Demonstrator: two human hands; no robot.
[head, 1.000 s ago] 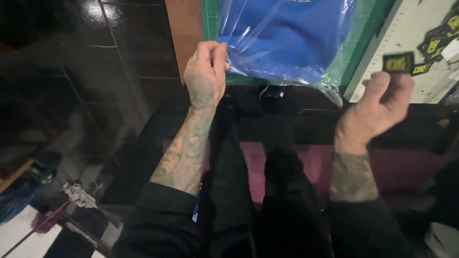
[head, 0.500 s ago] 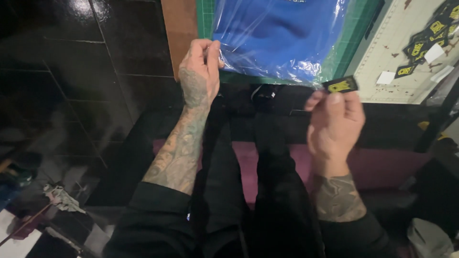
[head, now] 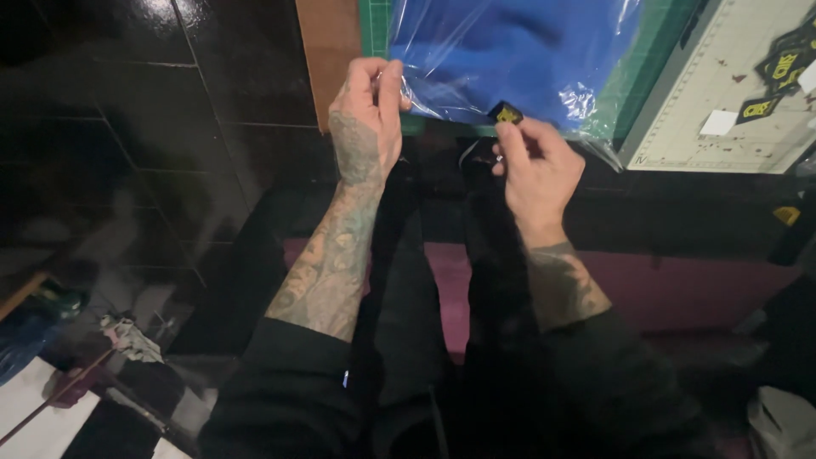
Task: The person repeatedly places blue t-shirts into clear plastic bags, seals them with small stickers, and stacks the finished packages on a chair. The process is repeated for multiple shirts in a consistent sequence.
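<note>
Your left hand pinches the near left corner of a clear, crinkly plastic bag with smooth blue fabric folded inside it; the glossy film catches the light in wrinkles. The bag lies on a green cutting mat at the table edge. Your right hand grips a small black patch with yellow markings (flat, roughly rectangular) between thumb and fingertips, right at the bag's near edge, to the right of your left hand. More such patches lie right of the bag on a pale ruled board.
</note>
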